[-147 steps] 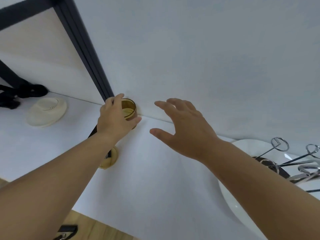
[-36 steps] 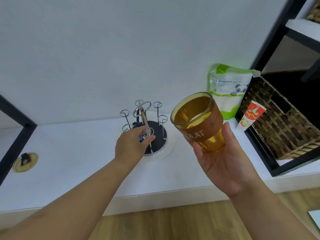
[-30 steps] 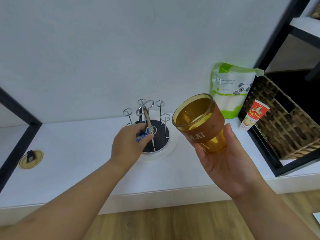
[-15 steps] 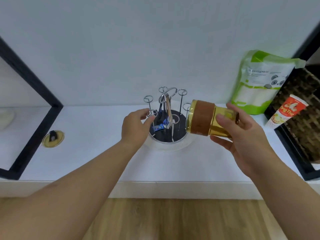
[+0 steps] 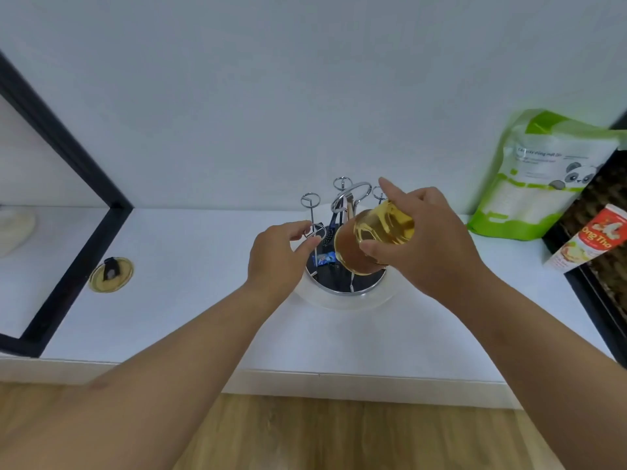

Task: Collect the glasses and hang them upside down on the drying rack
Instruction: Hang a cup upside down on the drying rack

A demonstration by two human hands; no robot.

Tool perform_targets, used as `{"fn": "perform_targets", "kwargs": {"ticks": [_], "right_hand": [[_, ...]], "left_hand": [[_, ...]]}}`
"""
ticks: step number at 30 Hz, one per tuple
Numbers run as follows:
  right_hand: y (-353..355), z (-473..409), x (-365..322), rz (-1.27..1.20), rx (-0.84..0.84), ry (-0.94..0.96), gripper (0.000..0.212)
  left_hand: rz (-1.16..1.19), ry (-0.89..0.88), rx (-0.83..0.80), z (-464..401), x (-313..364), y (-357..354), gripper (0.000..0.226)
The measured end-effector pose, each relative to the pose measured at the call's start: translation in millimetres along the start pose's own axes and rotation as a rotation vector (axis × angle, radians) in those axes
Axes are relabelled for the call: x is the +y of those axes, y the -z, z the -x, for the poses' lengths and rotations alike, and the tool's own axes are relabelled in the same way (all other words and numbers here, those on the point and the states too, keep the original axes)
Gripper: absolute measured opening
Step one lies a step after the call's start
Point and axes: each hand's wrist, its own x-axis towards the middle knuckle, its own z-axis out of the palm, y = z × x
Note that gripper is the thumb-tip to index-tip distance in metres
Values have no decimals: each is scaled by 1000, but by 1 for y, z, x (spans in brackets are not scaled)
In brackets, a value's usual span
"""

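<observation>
An amber glass (image 5: 373, 235) with a brown band near its rim is tipped mouth-down over the drying rack (image 5: 342, 212). My right hand (image 5: 424, 242) grips the glass by its base end, fingers curled round it. The rack is a chrome stand with ring-topped prongs on a dark round base, set in a white tray (image 5: 342, 301). My left hand (image 5: 276, 256) pinches one front ring-topped prong of the rack between thumb and fingers. The glass hides the rack's right prongs.
A green and white pouch (image 5: 539, 178) leans on the wall at right, beside a red tube (image 5: 587, 239) and a wicker basket (image 5: 607, 232) in a black shelf frame. A black frame (image 5: 68, 164) and a small round gold fitting (image 5: 110, 274) lie at left. The counter's front edge runs below.
My right hand has turned the glass from sideways to mouth-down and brought it over the rack's prongs. My left hand stays at the rack's front prong.
</observation>
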Motion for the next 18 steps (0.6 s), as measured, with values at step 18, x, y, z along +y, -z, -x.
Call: {"fn": "perform_targets", "kwargs": {"ticks": [18], "right_hand": [[-63, -14, -3, 450, -230, 89, 83]], "left_hand": [[6, -24, -2, 0, -3, 0, 33]]}}
